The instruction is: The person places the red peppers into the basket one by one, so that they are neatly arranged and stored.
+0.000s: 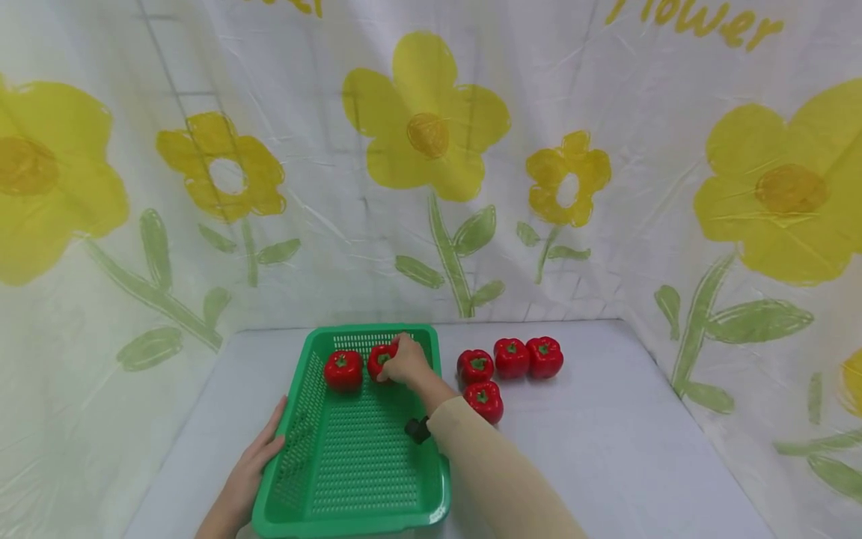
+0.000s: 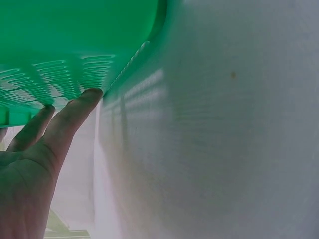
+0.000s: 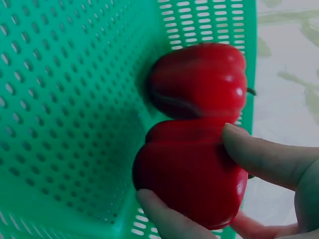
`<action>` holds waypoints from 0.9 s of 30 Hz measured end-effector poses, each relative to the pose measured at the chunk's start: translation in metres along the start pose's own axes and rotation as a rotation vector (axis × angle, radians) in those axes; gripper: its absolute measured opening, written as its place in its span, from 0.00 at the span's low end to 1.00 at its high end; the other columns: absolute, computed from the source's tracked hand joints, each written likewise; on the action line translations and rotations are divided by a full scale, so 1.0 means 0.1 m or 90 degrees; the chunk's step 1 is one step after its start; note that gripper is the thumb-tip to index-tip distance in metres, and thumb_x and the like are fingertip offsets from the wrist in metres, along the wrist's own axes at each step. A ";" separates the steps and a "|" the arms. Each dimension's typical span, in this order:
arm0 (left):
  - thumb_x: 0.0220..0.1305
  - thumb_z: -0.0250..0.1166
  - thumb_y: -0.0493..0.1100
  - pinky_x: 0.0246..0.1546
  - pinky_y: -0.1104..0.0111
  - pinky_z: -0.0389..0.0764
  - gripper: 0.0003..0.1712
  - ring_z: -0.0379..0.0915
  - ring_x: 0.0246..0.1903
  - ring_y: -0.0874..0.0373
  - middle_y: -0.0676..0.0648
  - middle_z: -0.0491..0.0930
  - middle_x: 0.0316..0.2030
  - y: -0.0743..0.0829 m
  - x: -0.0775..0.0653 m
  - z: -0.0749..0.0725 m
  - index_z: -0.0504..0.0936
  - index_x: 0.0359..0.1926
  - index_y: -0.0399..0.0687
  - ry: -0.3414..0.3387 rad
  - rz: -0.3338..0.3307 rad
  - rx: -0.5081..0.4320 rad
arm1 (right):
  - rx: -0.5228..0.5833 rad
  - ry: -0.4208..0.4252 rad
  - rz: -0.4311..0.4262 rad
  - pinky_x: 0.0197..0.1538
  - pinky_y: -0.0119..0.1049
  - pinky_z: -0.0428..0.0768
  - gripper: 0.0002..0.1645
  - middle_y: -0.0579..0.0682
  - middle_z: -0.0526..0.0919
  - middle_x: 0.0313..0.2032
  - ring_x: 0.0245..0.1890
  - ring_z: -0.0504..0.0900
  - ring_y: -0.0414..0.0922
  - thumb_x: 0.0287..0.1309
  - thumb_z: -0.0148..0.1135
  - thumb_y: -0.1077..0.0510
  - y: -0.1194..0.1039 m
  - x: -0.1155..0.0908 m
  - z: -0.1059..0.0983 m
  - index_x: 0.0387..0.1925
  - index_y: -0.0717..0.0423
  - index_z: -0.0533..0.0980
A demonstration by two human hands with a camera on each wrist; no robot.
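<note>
A green plastic basket [image 1: 367,449] with slotted walls stands on the table. My right hand [image 1: 407,363] reaches into its far end and grips a red bell pepper [image 3: 192,174] between thumb and fingers. Right beside that one, a second red bell pepper [image 1: 343,371] sits in the basket's far left part; the two look to be touching in the right wrist view. My left hand [image 1: 248,475] rests against the outside of the basket's left wall. In the left wrist view its fingers [image 2: 75,117] are extended along the slotted green side.
Several more red bell peppers [image 1: 512,358] lie on the white table [image 1: 606,449] to the right of the basket, one partly behind the right forearm. A white curtain [image 1: 323,262] painted with yellow flowers hangs behind the table. A small black object [image 1: 417,430] shows at the right wrist.
</note>
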State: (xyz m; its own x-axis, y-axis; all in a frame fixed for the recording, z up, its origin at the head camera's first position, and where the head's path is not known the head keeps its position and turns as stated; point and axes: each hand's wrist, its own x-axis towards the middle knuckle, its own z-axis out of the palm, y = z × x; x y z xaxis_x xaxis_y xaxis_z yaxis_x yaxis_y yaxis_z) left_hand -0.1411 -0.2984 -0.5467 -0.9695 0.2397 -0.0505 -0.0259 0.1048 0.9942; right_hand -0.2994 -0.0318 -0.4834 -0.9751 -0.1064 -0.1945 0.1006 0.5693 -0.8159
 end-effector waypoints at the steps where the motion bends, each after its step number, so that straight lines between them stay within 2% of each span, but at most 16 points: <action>1: 0.83 0.35 0.53 0.58 0.84 0.58 0.33 0.43 0.62 0.95 0.50 0.26 0.81 0.00 0.01 0.00 0.36 0.81 0.66 -0.001 0.003 -0.001 | -0.001 0.000 0.003 0.44 0.41 0.83 0.44 0.56 0.79 0.47 0.43 0.77 0.49 0.39 0.82 0.68 0.01 0.01 0.01 0.59 0.58 0.71; 8: 0.83 0.35 0.53 0.58 0.84 0.58 0.33 0.43 0.62 0.95 0.51 0.25 0.81 0.01 0.01 0.01 0.36 0.81 0.66 -0.005 0.014 -0.012 | 0.025 -0.010 0.023 0.37 0.41 0.86 0.44 0.58 0.79 0.48 0.40 0.80 0.50 0.40 0.80 0.72 0.07 0.03 0.08 0.61 0.59 0.69; 14: 0.83 0.35 0.53 0.57 0.88 0.57 0.33 0.43 0.61 0.97 0.53 0.25 0.80 -0.01 -0.02 0.00 0.36 0.81 0.66 -0.010 0.007 -0.021 | 0.029 -0.017 0.026 0.37 0.40 0.85 0.44 0.58 0.79 0.49 0.39 0.79 0.48 0.41 0.80 0.71 0.13 0.01 0.12 0.62 0.59 0.69; 22: 0.83 0.36 0.54 0.58 0.85 0.58 0.33 0.44 0.60 0.96 0.51 0.25 0.81 0.00 -0.02 0.00 0.37 0.81 0.68 -0.001 -0.001 -0.012 | 0.037 -0.015 0.019 0.32 0.38 0.85 0.54 0.60 0.77 0.58 0.40 0.79 0.48 0.39 0.81 0.71 0.10 0.00 0.10 0.70 0.57 0.65; 24: 0.83 0.36 0.54 0.58 0.84 0.58 0.33 0.44 0.60 0.96 0.51 0.25 0.81 0.00 -0.02 0.00 0.37 0.81 0.68 -0.002 -0.002 -0.013 | 0.026 -0.012 0.012 0.34 0.39 0.86 0.57 0.61 0.76 0.60 0.43 0.79 0.49 0.39 0.82 0.70 0.09 -0.02 0.08 0.71 0.56 0.64; 27: 0.83 0.36 0.54 0.58 0.85 0.58 0.33 0.44 0.61 0.97 0.52 0.25 0.81 -0.01 -0.02 0.00 0.36 0.81 0.67 -0.007 0.000 -0.018 | 0.002 -0.003 -0.008 0.46 0.44 0.85 0.57 0.60 0.74 0.63 0.53 0.78 0.51 0.41 0.83 0.66 0.07 -0.06 0.05 0.73 0.56 0.62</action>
State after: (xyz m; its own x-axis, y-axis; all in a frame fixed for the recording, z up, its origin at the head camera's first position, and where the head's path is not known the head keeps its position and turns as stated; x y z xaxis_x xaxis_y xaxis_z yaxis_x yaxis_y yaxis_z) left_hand -0.1390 -0.2991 -0.5478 -0.9670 0.2497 -0.0509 -0.0325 0.0772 0.9965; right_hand -0.2917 -0.0308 -0.4904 -0.9753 -0.1174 -0.1871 0.0893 0.5651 -0.8202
